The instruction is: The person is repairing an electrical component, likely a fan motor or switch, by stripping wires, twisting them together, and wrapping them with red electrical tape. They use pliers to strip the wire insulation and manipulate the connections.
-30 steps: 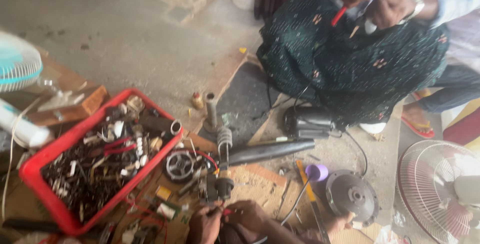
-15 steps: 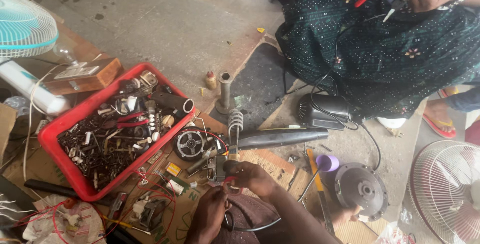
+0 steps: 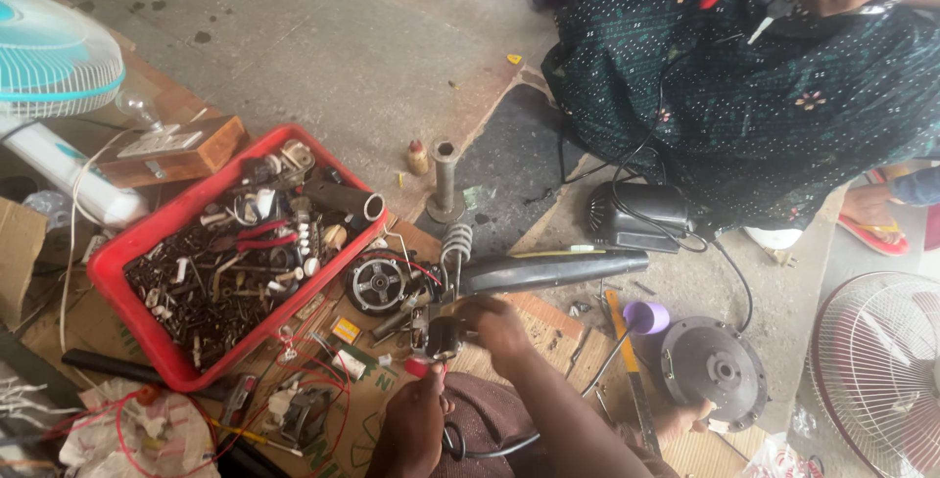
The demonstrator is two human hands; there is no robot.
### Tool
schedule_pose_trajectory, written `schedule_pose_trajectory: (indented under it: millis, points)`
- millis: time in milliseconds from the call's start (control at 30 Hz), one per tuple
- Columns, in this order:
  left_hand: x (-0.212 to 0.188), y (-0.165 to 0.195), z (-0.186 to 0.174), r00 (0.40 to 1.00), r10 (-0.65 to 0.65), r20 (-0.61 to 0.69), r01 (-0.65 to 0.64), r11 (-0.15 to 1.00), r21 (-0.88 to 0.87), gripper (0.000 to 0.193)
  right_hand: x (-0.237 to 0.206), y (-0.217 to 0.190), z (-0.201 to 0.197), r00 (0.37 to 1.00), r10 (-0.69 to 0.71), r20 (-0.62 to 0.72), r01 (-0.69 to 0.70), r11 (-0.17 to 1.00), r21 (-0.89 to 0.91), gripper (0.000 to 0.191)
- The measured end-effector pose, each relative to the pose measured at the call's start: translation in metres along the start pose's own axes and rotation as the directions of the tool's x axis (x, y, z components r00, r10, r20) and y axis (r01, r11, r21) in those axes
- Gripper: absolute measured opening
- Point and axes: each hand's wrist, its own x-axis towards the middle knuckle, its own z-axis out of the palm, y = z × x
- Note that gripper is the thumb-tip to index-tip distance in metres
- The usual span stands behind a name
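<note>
Soldering iron (image 3: pixel 548 270) lies on cardboard over concrete floor (image 3: pixel 323 47); both hands (image 3: pixel 494 326) seemingly pinch a small part (image 3: pixel 441 336).

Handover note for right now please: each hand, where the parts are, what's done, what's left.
Left hand: closed on a red-handled tool, tip at the small dark part.
Right hand: gripping that same part, steadying it on the cardboard.
Nearby: long dark tube and coiled spring just above the hands; round motor piece to the left; red tray of screws and scraps further left; purple cup and fan motor to the right.
Done: cannot tell from this view.
Left: the part is not yet set down.
</note>
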Motion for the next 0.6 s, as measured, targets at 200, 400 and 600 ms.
schedule_pose_trajectory:
  millis: [200, 400, 600]
  points:
    - [0.017, -0.012, 0.001, 0.993, 0.088, -0.080, -0.090, 0.995, -0.031, 0.045, 0.002, 0.018, 0.014, 0.888, 0.397, 0.232, -0.439, 0.882, 0.172, 0.053]
    - [0.011, -0.003, 0.001, 0.994, 0.113, 0.003, -0.112, 0.992, -0.057, 0.045, -0.002, 0.023, 0.012, 0.901, 0.241, 0.360, -0.411, 0.738, 0.536, 0.046]
    - [0.000, 0.017, 0.011, 0.977, 0.172, 0.124, -0.156, 0.979, -0.128, 0.040, -0.016, 0.036, -0.015, 0.964, 0.153, 0.219, -0.256, 0.756, 0.602, 0.062]
